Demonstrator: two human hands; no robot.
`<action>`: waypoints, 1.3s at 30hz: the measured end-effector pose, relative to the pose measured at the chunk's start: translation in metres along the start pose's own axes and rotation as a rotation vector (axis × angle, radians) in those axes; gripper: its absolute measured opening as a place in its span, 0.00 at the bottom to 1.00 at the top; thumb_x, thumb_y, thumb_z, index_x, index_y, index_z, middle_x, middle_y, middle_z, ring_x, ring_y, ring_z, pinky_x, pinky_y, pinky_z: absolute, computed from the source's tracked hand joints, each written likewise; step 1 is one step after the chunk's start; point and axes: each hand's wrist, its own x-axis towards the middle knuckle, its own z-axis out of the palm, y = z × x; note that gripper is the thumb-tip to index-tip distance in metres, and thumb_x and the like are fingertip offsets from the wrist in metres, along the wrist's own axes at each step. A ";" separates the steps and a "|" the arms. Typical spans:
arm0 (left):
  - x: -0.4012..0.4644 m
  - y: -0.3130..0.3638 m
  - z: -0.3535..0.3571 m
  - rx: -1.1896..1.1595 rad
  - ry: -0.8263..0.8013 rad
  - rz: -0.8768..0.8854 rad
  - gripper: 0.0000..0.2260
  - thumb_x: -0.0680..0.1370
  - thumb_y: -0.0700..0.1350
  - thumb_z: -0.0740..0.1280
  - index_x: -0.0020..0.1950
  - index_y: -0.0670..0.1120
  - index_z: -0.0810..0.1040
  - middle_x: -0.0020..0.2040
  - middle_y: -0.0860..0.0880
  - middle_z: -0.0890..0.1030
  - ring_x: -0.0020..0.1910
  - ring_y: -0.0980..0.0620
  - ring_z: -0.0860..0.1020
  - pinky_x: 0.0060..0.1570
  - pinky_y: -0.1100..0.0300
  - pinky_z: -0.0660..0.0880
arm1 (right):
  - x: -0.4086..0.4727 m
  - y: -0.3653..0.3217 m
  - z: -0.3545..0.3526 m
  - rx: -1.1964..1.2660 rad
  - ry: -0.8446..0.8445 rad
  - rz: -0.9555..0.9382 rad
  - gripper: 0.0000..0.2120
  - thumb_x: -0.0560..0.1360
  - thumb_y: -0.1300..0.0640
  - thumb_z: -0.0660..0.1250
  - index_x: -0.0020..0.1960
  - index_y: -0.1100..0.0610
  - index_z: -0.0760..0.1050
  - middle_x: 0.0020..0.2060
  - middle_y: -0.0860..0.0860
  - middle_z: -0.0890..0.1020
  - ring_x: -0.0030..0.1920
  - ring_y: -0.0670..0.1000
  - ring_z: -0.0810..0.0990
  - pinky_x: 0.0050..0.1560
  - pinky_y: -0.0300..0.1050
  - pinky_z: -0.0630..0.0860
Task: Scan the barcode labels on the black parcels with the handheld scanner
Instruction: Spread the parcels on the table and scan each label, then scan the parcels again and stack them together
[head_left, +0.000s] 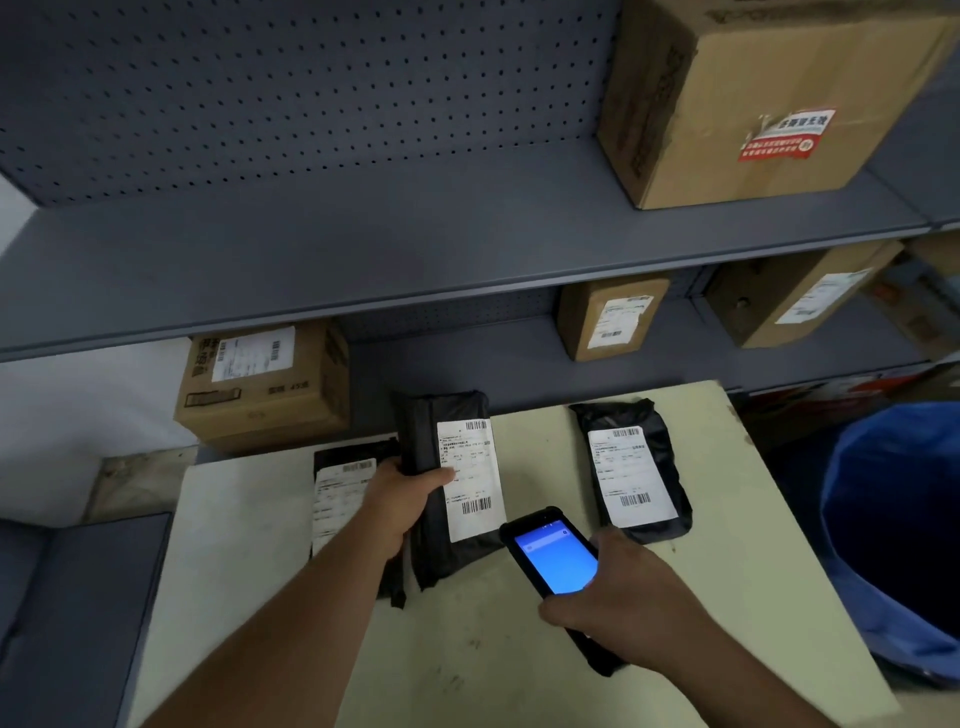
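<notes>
Nearest, the handheld scanner (556, 561) was gripped in the right hand (623, 608), aimed toward the black parcel (447, 488) raised off the desk (727, 597) in the left hand (400, 504), fingers closed round it; scanning was judged under way; its lower barcode label (476, 505) wanted lining up.

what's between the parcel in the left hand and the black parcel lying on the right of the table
Only bare table top separates the held parcel from the right parcel in the head view; the scanner sits nearer the camera.
</notes>
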 end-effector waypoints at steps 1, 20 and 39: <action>0.002 -0.003 0.008 0.000 -0.005 -0.018 0.26 0.69 0.50 0.82 0.66 0.47 0.82 0.59 0.46 0.87 0.56 0.43 0.85 0.63 0.42 0.81 | 0.002 0.005 -0.003 0.009 -0.002 0.013 0.24 0.62 0.44 0.77 0.49 0.53 0.70 0.44 0.49 0.82 0.42 0.49 0.83 0.38 0.43 0.75; 0.052 -0.038 0.132 -0.055 -0.133 -0.197 0.31 0.64 0.55 0.83 0.63 0.45 0.82 0.56 0.45 0.88 0.53 0.43 0.87 0.60 0.43 0.82 | 0.035 0.067 -0.046 0.020 -0.042 0.146 0.27 0.65 0.43 0.76 0.56 0.52 0.71 0.43 0.48 0.83 0.45 0.48 0.85 0.48 0.47 0.83; 0.052 -0.033 0.148 -0.092 -0.185 -0.218 0.15 0.78 0.52 0.73 0.61 0.47 0.85 0.54 0.48 0.89 0.54 0.46 0.86 0.59 0.50 0.81 | 0.042 0.062 -0.053 0.017 -0.051 0.127 0.25 0.65 0.44 0.76 0.55 0.49 0.69 0.41 0.49 0.83 0.42 0.47 0.85 0.42 0.42 0.80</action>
